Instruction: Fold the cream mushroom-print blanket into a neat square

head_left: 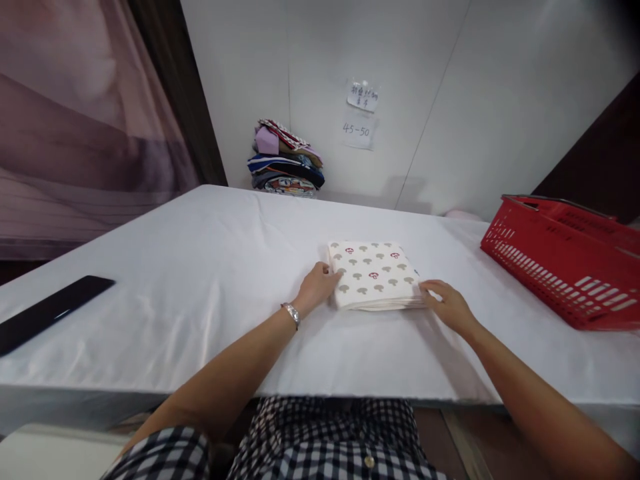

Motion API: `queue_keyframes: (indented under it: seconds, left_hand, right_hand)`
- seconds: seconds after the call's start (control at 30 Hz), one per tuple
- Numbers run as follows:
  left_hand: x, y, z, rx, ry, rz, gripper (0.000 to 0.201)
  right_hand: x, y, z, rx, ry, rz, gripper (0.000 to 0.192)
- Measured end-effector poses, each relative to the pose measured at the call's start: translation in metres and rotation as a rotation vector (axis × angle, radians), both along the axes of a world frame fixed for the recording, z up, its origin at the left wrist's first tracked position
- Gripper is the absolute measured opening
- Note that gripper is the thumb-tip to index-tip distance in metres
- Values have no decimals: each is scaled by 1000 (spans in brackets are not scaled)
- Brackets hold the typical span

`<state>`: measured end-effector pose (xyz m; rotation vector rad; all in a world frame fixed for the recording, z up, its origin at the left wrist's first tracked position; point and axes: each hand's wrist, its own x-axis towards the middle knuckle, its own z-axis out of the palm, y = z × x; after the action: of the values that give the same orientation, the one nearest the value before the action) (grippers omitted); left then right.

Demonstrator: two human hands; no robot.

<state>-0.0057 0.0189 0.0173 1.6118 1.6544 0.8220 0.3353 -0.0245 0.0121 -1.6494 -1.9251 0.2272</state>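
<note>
A white cloth (377, 277) with a grey and red mushroom print lies on the table, folded into a flat rectangle. Several layers show along its near edge. My left hand (316, 287), with a bracelet at the wrist, grips the left edge of the folded cloth; its fingers are curled and one fingertip rests on top. At the near right corner, my right hand (449, 307) pinches the cloth's edge between thumb and fingers. The undersides of both grips are hidden.
A red plastic basket (560, 267) stands at the table's right side. A black phone-like slab (55, 310) lies at the left. Against the wall is a stack of folded fabrics (287, 167), left of paper signs (358, 130). White cloth (240, 253) covers the table.
</note>
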Motion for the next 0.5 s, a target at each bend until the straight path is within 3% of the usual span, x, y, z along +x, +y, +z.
queue_keyframes:
  seconds: [0.13, 0.23, 0.37, 0.5]
  left_hand:
    - [13, 30, 2, -17, 22, 66, 58]
    - [22, 47, 2, 4, 63, 77, 59]
    - [26, 61, 1, -24, 92, 130, 66]
    - [22, 72, 0, -32, 22, 123, 64]
  right_hand:
    - [-20, 42, 21, -171, -17, -223, 44]
    - [-34, 76, 25, -353, -44, -339, 58]
    - [-45, 104, 18, -396, -45, -352, 65]
    - [-43, 109, 9, -365, -29, -299, 66]
